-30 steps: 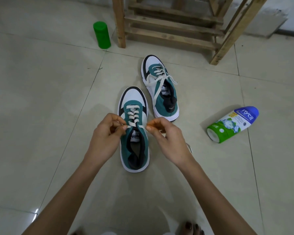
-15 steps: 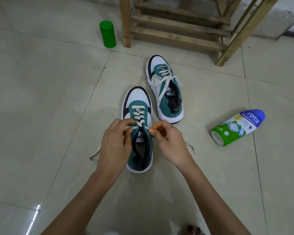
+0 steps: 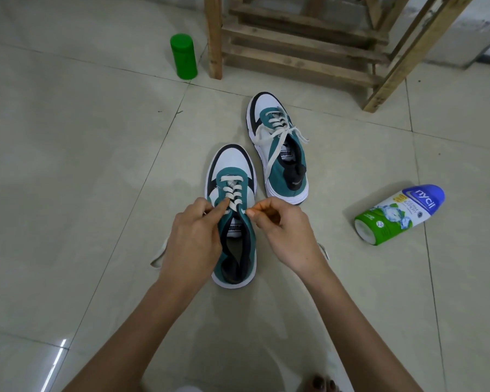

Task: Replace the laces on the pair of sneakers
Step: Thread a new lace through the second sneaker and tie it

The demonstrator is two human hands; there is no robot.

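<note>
At frame centre the near sneaker [image 3: 232,168] sat toe-away on the floor [image 3: 68,165]. The left hand [image 3: 193,239] and right hand [image 3: 286,230] each pinched one side of its lace [image 3: 234,193] at the upper eyelets, probably to draw it taut. The far sneaker [image 3: 277,157], above right, was already laced.

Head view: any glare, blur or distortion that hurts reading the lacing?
Head view: dim, even light; one glare streak on the floor tile at lower left, clear of the work; near sneaker and Nycil bottle label sharp; wide-angle bowing tilts the wooden frame legs.
</note>
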